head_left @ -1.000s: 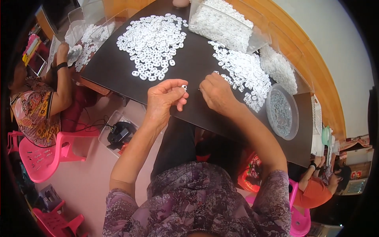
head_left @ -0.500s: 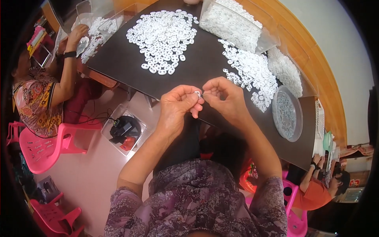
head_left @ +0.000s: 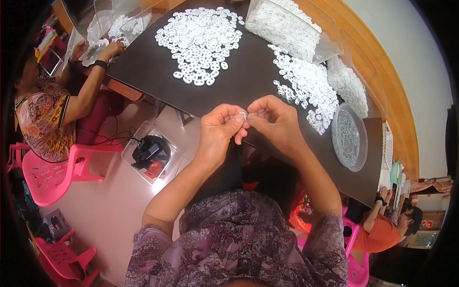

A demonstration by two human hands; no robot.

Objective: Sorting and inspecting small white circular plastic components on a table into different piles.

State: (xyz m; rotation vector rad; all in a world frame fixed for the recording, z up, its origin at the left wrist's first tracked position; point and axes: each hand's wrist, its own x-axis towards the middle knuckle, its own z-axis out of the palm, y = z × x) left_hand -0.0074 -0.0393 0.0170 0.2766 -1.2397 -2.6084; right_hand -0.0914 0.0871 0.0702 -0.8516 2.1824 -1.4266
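Note:
Between the thumb and fingers of my left hand (head_left: 217, 131) is a small white plastic piece (head_left: 243, 115), mostly covered by the fingertips. The thumb and index finger of my right hand (head_left: 275, 119) pinch together right beside it; anything between them is too small to make out. Both hands meet over the near edge of the dark table (head_left: 229, 88). Beyond them lies a heap of white oval two-holed pieces (head_left: 203, 40). To the right, smaller white pieces (head_left: 306, 86) are spread out, with a round clear dish of small metal parts (head_left: 347, 136) beside them.
Clear bins of white pieces (head_left: 284, 31) line the back right. At the left a person (head_left: 48, 115) handles white pieces near a pink chair (head_left: 48, 174). Another person in orange (head_left: 382, 232) sits at the right. A clear tub with black items (head_left: 150, 155) stands on the floor.
My hands stay together with slight finger movement around the white piece. The view has shifted a little. At the left, the other person's arm has reached further toward the white pieces.

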